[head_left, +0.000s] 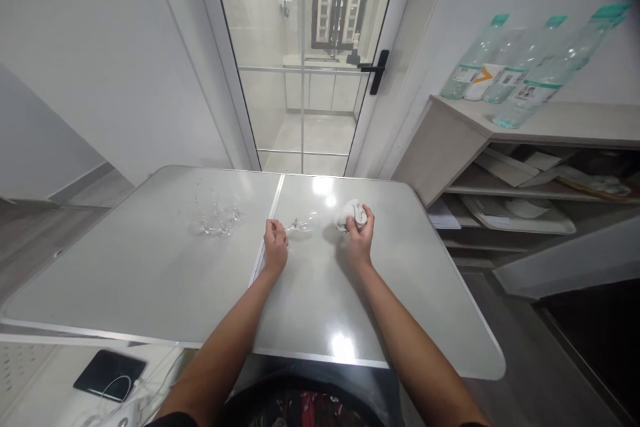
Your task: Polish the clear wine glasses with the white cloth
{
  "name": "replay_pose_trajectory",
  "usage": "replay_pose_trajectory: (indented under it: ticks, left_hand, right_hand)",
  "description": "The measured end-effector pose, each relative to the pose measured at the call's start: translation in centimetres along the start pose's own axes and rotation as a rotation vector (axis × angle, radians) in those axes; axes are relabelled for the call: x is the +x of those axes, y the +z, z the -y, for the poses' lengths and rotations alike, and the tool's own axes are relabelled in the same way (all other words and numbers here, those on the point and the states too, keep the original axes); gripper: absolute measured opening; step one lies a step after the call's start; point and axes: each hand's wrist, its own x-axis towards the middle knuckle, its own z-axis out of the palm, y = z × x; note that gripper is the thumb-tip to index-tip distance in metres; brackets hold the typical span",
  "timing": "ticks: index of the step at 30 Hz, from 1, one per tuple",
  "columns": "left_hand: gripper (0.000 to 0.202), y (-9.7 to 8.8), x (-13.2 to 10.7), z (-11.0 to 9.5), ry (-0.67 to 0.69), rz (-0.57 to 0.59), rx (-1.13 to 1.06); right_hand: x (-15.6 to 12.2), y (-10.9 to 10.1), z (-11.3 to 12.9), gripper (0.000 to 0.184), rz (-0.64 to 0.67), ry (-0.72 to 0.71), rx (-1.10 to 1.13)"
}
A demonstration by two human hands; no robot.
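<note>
My left hand [276, 238] is closed, its fingers pinched round the thin end of a clear wine glass [300, 225]. The glass is held sideways above the table, its see-through bowl pointing right; its exact outline is hard to make out. In my right hand [361, 233] is a bunched white cloth [351, 213], gripped between thumb and fingers. A small gap separates the cloth from the glass bowl. Farther left stands a group of clear, shiny glassware [216, 217], too transparent to tell piece from piece.
The pale table [190, 293] has a white seam across it. Beyond its far edge is a glass door [270, 107] with a black handle [379, 72]. At right, a shelf unit [425, 140] bears several plastic bottles [530, 90]. A black tablet [110, 373] lies below, front left.
</note>
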Motion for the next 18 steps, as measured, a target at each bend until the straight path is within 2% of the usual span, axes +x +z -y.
replay_pose_trajectory:
  ticks: [3, 5, 7, 10, 12, 14, 16, 18]
  left_hand:
    - [0.033, -0.1, 0.1, -0.3, 0.013, 0.0, -0.09]
    - [0.034, 0.0, 0.0, -0.5, -0.003, 0.031, -0.141]
    - [0.036, 0.3, -0.1, -0.6, -0.041, 0.067, -0.181]
    - [0.04, 0.7, -0.1, -0.2, -0.117, 0.117, -0.212]
    - [0.042, 0.8, 0.0, 0.1, -0.158, 0.116, -0.212]
    - [0.042, 0.8, 0.1, 0.5, -0.186, 0.091, -0.198]
    - [0.042, 0.8, 0.1, 0.6, -0.199, 0.087, -0.177]
    - [0.041, 0.8, 0.0, 0.6, -0.182, 0.104, -0.161]
  right_hand:
    - [0.7, -0.1, -1.0, 0.036, 0.001, 0.122, 0.072]
    - [0.3, 0.5, -1.2, 0.032, 0.05, 0.208, 0.135]
    - [-0.6, 1.3, -0.9, 0.033, 0.142, 0.28, 0.232]
    - [-1.9, 2.4, 0.0, 0.04, 0.382, 0.327, 0.345]
    - [-2.3, 2.5, 0.4, 0.054, 0.484, 0.328, 0.378]
    - [-2.3, 2.1, 0.5, 0.062, 0.47, 0.287, 0.35]
    - [-2.2, 1.6, 0.5, 0.055, 0.425, 0.2, 0.241]
    - [-2.1, 1.3, 0.4, 0.04, 0.428, 0.109, 0.112]
